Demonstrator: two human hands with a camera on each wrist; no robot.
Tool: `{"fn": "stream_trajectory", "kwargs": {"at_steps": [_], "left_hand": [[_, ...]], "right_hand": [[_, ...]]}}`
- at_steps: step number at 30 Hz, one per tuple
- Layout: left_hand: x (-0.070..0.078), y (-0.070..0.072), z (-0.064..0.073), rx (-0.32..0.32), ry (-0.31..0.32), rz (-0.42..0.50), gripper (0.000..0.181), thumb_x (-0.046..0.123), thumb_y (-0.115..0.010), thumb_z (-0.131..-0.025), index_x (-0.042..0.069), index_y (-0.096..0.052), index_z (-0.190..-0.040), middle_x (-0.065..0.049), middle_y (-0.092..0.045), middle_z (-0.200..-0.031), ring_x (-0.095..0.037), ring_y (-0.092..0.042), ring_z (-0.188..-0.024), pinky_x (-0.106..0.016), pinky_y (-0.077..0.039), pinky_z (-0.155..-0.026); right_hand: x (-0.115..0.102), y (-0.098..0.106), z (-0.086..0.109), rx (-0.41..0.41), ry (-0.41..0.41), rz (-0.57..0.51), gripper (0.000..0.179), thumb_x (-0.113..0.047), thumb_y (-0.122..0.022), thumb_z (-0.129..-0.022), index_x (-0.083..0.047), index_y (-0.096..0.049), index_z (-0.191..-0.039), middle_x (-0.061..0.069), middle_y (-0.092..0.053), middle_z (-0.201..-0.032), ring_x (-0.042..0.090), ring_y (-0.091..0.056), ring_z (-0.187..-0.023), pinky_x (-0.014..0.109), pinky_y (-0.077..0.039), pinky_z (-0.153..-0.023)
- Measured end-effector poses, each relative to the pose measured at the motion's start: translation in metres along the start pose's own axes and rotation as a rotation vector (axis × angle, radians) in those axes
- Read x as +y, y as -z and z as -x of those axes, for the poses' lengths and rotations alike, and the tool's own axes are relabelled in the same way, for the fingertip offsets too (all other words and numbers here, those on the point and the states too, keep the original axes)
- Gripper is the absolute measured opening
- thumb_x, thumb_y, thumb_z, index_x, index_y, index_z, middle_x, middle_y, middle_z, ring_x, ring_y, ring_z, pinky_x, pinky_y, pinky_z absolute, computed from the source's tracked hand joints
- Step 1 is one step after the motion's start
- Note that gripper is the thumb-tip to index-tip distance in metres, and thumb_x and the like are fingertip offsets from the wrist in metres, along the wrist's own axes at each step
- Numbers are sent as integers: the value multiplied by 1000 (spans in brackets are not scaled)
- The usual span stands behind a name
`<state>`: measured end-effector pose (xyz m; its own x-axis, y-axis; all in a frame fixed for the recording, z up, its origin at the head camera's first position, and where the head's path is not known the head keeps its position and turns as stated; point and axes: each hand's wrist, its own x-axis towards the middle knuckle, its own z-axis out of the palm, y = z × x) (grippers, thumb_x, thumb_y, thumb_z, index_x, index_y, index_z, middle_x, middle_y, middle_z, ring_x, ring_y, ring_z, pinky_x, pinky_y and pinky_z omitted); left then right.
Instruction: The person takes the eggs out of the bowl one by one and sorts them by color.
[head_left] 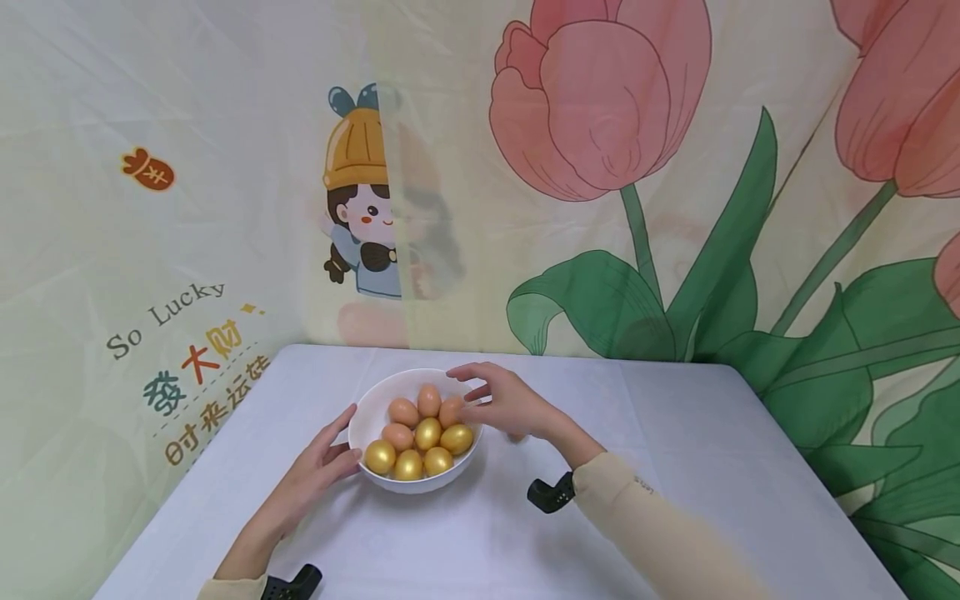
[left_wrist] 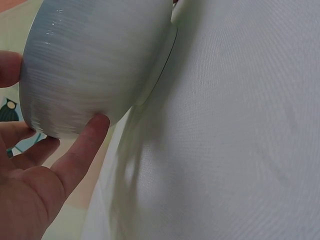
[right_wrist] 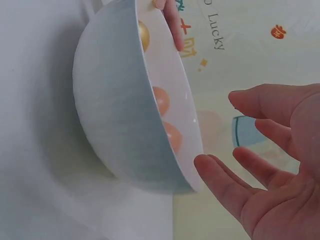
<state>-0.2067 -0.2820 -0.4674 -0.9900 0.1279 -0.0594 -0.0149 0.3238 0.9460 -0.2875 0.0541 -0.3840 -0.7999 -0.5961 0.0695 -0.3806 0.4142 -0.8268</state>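
Note:
A white bowl [head_left: 420,486] stands on the table, holding several brown eggs [head_left: 403,412] and several golden eggs [head_left: 408,465]. My left hand [head_left: 330,454] rests its fingers against the bowl's left side, and in the left wrist view its fingertips [left_wrist: 100,120] touch the outer wall. Over the bowl's right rim is my right hand [head_left: 506,404], fingers spread and nothing held between them. In the right wrist view that hand [right_wrist: 280,175] has one fingertip right at the rim. A small brownish thing [head_left: 516,437] lies on the table, mostly hidden beneath the right hand.
A white cloth covers the table [head_left: 645,433]. Behind it hangs a backdrop [head_left: 450,250] printed with tulips, a cartoon figure and lettering. Black wrist cameras [head_left: 551,493] sit at both sleeves [head_left: 637,500].

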Motion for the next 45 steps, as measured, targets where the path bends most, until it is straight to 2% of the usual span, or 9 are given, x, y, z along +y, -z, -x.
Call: {"fn": "stream_trajectory", "kwargs": {"at_steps": [7,10,17,22,28,33,37,41,45], "left_hand": [[-1,0,-1,-6,-6,16,82,30,-66,-106,26,-18,-172,-17,-10,-178,-46,-42,-150,-46,-54,-113],[-1,0,-1,-4,-2,12,82,30,-66,-106,26,-17,-172,-16,-10,-178,-46,-42,-150,-47,-54,-113],[0,-1,0,0,7,3,83,33,-66,-106,26,-17,-172,-16,-9,-178,-47,-42,-150,-50,-53,-114],[1,0,0,1,10,-4,83,33,-66,-106,27,-17,-172,-16,-9,-178,-47,-42,-150,-51,-53,-114],[1,0,0,-2,11,-3,82,33,-66,-106,28,-18,-172,-16,-8,-178,-47,-43,-150,-52,-53,-114],[1,1,0,-7,5,-1,82,33,-65,-106,28,-18,-172,-16,-7,-178,-47,-42,-150,-52,-53,-114],[2,1,1,-5,7,-6,81,33,-65,-106,28,-18,-172,-16,-7,-178,-47,-42,-150,-52,-52,-114],[2,1,1,-4,10,-1,79,31,-64,-107,28,-18,-172,-16,-7,-178,-47,-42,-150,-51,-53,-114],[3,1,1,-5,10,0,78,30,-63,-108,28,-18,-172,-16,-9,-177,-46,-43,-149,-50,-52,-114]], "right_hand": [[0,-25,-19,-42,-35,-95,56,-7,-73,-96,-21,-60,-149,12,-54,-153,41,-62,-132,47,-61,-103],[1,-32,-27,-53,-13,-67,56,-6,-73,-97,-18,-59,-150,15,-54,-154,42,-64,-130,46,-60,-105],[2,-50,-43,-25,-18,-24,55,-1,-73,-96,-15,-62,-148,15,-59,-148,31,-69,-117,40,-60,-105],[3,-62,-53,9,17,46,52,2,-73,-94,-7,-64,-145,16,-65,-138,34,-66,-120,40,-59,-106],[3,-73,-60,36,-6,201,49,-6,-76,-95,-14,-68,-143,5,-70,-132,26,-62,-120,34,-55,-106],[1,-80,-64,2,-26,175,50,-4,-74,-95,-12,-66,-145,4,-70,-137,25,-62,-124,35,-51,-113],[0,-86,-69,-4,-30,147,50,-4,-74,-96,-11,-66,-145,5,-72,-131,26,-62,-116,29,-53,-102],[-1,-92,-75,15,-6,140,50,-2,-76,-93,-10,-68,-142,7,-74,-121,17,-60,-90,21,-50,-80],[-4,-98,-79,35,-30,153,52,-6,-79,-91,-15,-69,-141,3,-74,-121,14,-62,-91,25,-48,-84]]}}
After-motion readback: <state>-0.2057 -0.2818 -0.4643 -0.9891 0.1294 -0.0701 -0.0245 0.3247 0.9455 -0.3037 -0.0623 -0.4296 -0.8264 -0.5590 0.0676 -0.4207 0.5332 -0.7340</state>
